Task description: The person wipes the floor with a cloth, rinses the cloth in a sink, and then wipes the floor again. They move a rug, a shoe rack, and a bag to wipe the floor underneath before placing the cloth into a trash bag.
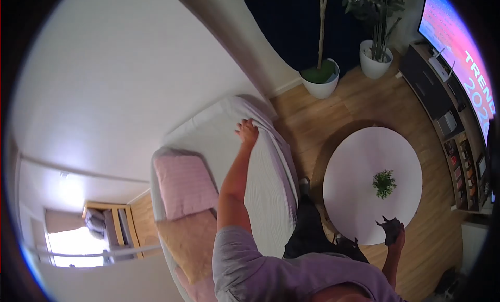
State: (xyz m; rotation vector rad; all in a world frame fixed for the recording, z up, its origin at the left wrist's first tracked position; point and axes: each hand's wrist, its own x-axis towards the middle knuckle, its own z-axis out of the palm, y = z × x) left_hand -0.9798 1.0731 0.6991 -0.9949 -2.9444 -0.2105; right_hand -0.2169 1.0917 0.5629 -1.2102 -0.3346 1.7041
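My left hand [247, 132] reaches out over the sofa [260, 182], which has a light, wrinkled cover. Its fingers are apart and rest on the cover near the sofa's far front corner. In my right hand [398, 241] is a dark cloth-like thing [390, 229] with ragged edges, held by the near edge of the round white table [354, 171]. I cannot make out its exact kind. The fingers of that hand are partly hidden behind it.
A pink cushion [186, 186] and a tan cushion [190, 242] lie on the sofa. On the table stands a small green plant [384, 184]. Beyond are two white plant pots [321, 85]. A low TV cabinet [424, 83] and lit screen [463, 46] line the right.
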